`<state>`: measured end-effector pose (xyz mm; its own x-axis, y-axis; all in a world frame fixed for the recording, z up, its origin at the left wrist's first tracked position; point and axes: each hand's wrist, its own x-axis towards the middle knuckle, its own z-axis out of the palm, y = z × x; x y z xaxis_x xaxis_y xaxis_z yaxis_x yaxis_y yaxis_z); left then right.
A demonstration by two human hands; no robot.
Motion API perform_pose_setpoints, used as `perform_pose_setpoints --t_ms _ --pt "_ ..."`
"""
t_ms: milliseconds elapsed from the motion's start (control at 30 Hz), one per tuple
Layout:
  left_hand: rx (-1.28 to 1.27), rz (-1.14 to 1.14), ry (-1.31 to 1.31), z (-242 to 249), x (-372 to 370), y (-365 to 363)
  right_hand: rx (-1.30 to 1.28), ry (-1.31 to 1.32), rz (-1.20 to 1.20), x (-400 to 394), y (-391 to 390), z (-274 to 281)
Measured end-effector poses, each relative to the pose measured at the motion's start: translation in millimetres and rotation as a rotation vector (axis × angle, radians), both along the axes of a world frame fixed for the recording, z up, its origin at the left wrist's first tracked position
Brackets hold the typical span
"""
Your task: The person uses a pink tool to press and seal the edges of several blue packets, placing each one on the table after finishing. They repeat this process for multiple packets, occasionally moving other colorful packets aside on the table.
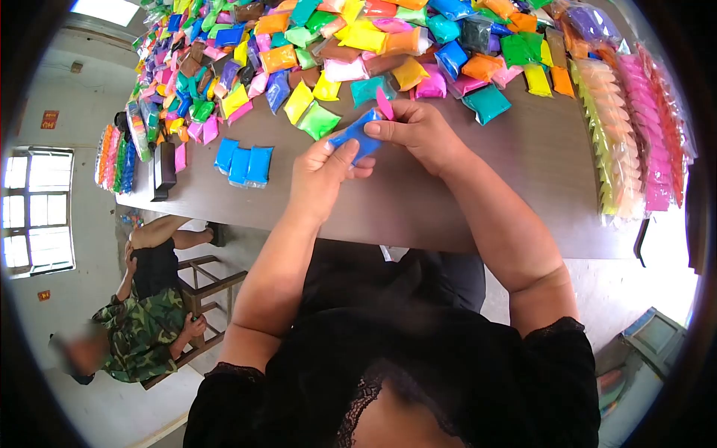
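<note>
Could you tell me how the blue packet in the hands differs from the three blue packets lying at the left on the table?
The held blue packet is lifted off the table, pinched by the left hand and right hand; the three blue packets lie flat, untouched. The held one is alone and tilted; the three sit side by side in a row. All share the same blue colour.

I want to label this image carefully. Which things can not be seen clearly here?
Head view only:
- Blue packet: partly covered by left hand and right hand.
- Pink piece: too small to identify.
- Packet pile: cut off at the top edge.
- Black box: too small to identify.
</note>
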<state>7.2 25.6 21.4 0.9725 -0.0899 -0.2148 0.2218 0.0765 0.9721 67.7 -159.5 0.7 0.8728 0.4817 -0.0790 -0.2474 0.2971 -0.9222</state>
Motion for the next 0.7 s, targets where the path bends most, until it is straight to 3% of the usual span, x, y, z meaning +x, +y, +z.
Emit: perform_pose_setpoints --t_ms 200,267,333,400,533,700 --pt "-0.193 0.06 -0.011 -3.0 1.9 -2.1 -0.022 -0.027 -0.012 -1.1 -1.3 -0.6" --pt "0.115 -0.068 -0.077 -2.9 1.5 1.7 -0.004 -0.077 -0.004 0.5 -2.1 -4.9" --pt "0.213 -0.066 -0.087 -0.3 -0.1 1.0 -0.101 -0.093 0.083 -0.6 -1.9 -5.4" --pt "0.314 -0.067 -0.101 -0.2 -0.5 0.8 -0.041 -0.07 0.073 -3.2 0.7 -2.5" --pt "0.132 0.02 -0.002 -1.5 -2.8 -2.1 -0.001 0.038 0.013 -5.0 -0.7 5.4" --pt "-0.019 -0.011 0.044 -4.9 -3.4 -0.9 -0.082 -0.039 0.012 -3.6 -3.6 3.8"
